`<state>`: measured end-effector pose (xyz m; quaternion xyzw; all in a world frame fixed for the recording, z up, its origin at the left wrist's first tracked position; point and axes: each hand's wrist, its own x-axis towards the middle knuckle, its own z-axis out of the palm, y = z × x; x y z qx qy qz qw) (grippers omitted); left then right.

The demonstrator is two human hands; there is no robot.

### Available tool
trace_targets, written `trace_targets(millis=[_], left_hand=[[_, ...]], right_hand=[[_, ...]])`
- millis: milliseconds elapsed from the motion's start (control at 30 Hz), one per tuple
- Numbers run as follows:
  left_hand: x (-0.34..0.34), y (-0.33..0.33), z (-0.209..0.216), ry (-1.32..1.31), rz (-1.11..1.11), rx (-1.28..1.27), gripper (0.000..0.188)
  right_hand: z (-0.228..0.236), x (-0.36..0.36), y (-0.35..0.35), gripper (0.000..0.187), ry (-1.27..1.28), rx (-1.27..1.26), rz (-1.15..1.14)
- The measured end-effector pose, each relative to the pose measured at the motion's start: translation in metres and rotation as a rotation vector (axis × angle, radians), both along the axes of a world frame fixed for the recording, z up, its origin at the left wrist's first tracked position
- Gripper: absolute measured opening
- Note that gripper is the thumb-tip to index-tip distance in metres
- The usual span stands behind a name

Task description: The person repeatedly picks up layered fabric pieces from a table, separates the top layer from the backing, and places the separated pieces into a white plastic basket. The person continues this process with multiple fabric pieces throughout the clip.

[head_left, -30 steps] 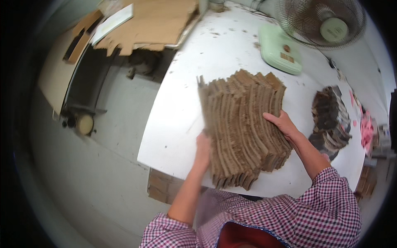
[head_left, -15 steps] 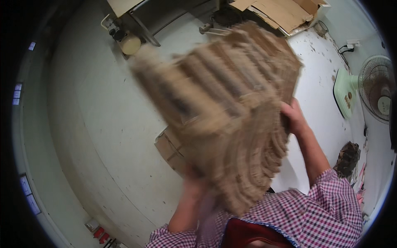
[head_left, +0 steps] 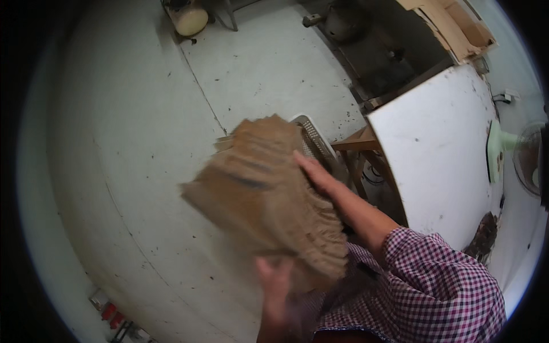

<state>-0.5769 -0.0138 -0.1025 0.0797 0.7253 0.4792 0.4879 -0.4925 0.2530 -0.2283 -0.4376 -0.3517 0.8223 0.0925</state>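
Note:
A thick stack of brown, rough-edged sheets (head_left: 257,194) hangs tilted in front of me, its layers fanned in ridges along the right side. My right hand (head_left: 313,171) grips its far right edge, fingers lying along the ridged side. Near the lower left edge, my left hand (head_left: 274,280) holds the stack from below with the thumb side showing; it is blurred by motion and its other fingers are hidden. Partly behind the stack, a white perforated plastic basket (head_left: 315,140) stands low down.
To the right is a white tabletop (head_left: 440,143) on a wooden frame (head_left: 363,140). A green fan (head_left: 497,148) and a dark brown bundle (head_left: 483,234) sit along its far side. Beyond stand a dark low unit (head_left: 372,51) and an open cardboard box (head_left: 457,26). The pale floor (head_left: 154,171) has scattered specks.
I have turned to the right and brought the stack down off the white tabletop, over the floor beside the basket. Both hands stay on the stack.

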Motion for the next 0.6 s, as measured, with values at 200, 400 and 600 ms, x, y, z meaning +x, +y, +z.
trace_targets(millis=[200,400,600], left_hand=[[0.039,0.122,-0.149,-0.369,0.022,0.331,0.066],[0.065,0.175,-0.272,-0.298,0.017,0.398,0.092],[0.082,0.169,-0.339,-0.232,0.066,0.327,0.095]], right_hand=[[-0.125,0.055,0.028,0.065,-0.335,-0.037,-0.010],[-0.209,0.089,0.056,0.067,-0.503,-0.032,-0.018],[-0.271,0.098,0.077,0.069,-0.537,-0.047,-0.011]])
